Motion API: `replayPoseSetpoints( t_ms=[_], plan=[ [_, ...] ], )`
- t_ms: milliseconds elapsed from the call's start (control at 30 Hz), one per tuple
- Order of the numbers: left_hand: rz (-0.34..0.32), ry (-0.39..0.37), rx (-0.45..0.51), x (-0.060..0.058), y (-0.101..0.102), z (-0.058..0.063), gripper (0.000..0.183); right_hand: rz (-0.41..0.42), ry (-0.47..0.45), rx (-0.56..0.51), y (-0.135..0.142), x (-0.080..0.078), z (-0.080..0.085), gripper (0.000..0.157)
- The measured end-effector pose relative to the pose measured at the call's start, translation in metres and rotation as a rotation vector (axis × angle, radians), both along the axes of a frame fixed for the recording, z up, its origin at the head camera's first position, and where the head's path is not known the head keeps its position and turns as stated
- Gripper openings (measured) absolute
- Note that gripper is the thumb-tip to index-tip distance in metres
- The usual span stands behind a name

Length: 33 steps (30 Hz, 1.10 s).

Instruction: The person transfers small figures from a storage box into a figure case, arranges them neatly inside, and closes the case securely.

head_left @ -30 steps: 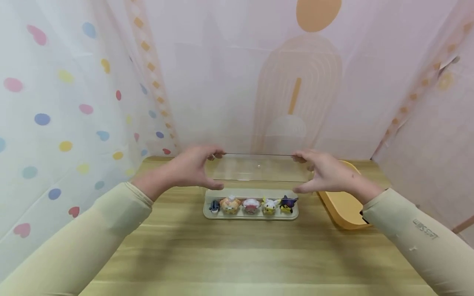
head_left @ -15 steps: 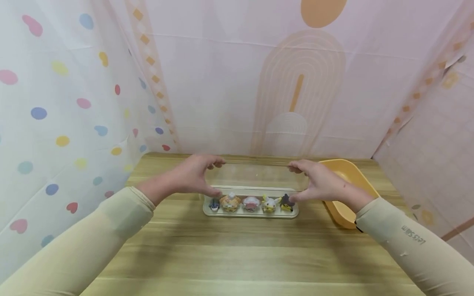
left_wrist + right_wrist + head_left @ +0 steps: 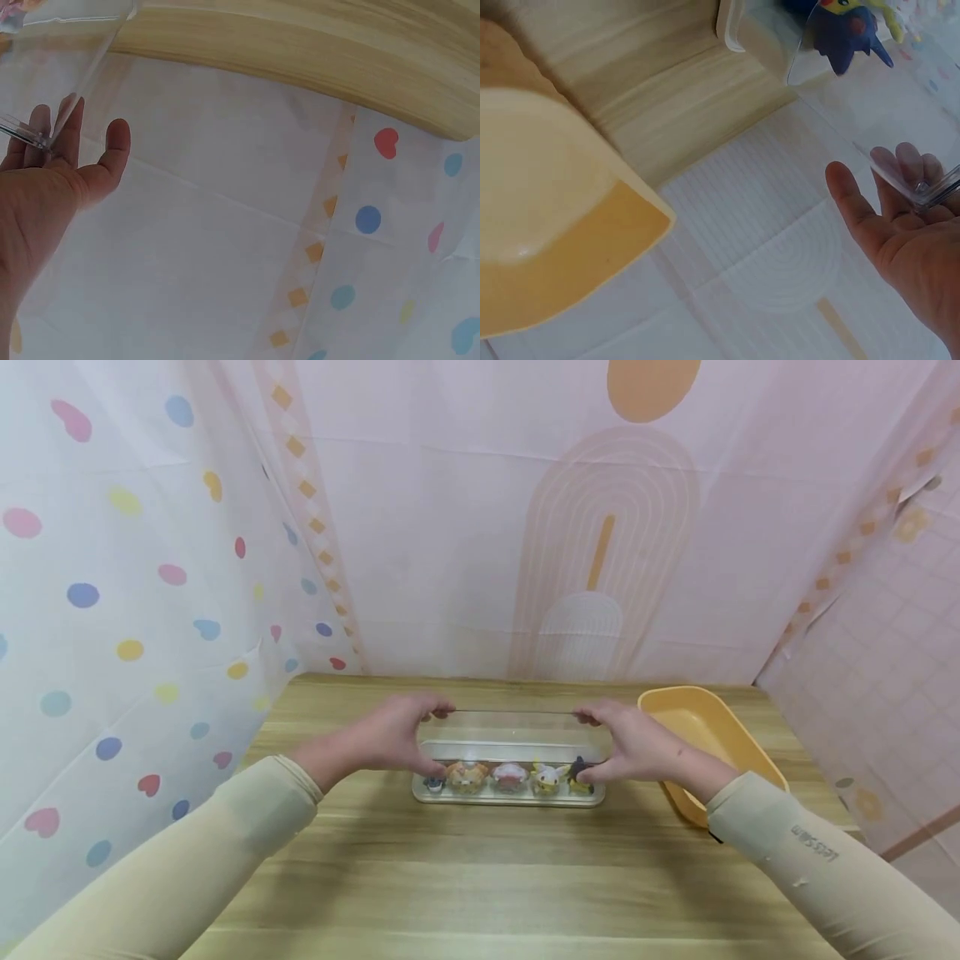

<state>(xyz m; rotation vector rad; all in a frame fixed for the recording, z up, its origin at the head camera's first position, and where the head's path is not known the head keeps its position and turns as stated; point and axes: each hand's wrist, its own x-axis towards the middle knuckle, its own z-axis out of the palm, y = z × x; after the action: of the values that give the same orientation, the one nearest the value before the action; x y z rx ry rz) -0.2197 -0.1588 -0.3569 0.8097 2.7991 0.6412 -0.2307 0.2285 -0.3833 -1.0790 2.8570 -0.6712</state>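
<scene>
A clear plastic cover [image 3: 517, 727] is held at its two ends, low over a long pale display base [image 3: 510, 800]. My left hand [image 3: 393, 737] grips the left end, thumb in front and fingers behind. At the right end, my right hand [image 3: 630, 745] holds it the same way. Several small toy figures stand in a row on the base, among them an orange one [image 3: 467, 777], a pink-and-white one [image 3: 510, 777] and a yellow-and-white one [image 3: 549, 778]. My right thumb partly hides a dark purple figure [image 3: 845, 34]. Whether the cover's lower edge touches the base cannot be told.
A yellow-orange plastic tray [image 3: 678, 695] stands on the wooden table [image 3: 480, 885], behind and beside my right forearm. Patterned curtains [image 3: 435, 552] hang at the table's back and sides.
Both hands have come down with the clear cover, from well above the base to close over the toy figures. The base and figures have stayed in place.
</scene>
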Motion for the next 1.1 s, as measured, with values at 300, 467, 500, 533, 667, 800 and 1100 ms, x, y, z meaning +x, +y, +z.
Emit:
replayPoseSetpoints(
  t_ms=[300,467,500,533,667,800,1100],
  plan=[
    [0.021,0.009,-0.033,-0.002,0.001,-0.007,0.092,-0.024,0.008,0.018,-0.004,-0.003,-0.007,0.090],
    [0.022,0.005,-0.072,-0.006,0.001,-0.023,0.093,-0.034,-0.009,0.044,-0.008,-0.004,-0.015,0.090],
    [0.020,0.007,-0.075,-0.007,0.001,-0.026,0.093,-0.036,-0.011,0.048,-0.009,-0.004,-0.017,0.090],
    [0.018,0.004,-0.075,-0.007,0.001,-0.028,0.093,-0.037,-0.012,0.052,-0.010,-0.004,-0.019,0.090],
    [0.007,0.000,-0.080,-0.007,0.002,-0.031,0.093,-0.043,-0.029,0.078,-0.011,-0.004,-0.024,0.090],
    [0.002,0.003,-0.094,-0.006,0.002,-0.031,0.094,-0.045,-0.048,0.107,-0.010,-0.004,-0.025,0.094],
    [0.005,-0.023,-0.100,-0.008,-0.001,-0.036,0.095,-0.042,-0.097,0.114,-0.011,-0.005,-0.031,0.103]
  ],
)
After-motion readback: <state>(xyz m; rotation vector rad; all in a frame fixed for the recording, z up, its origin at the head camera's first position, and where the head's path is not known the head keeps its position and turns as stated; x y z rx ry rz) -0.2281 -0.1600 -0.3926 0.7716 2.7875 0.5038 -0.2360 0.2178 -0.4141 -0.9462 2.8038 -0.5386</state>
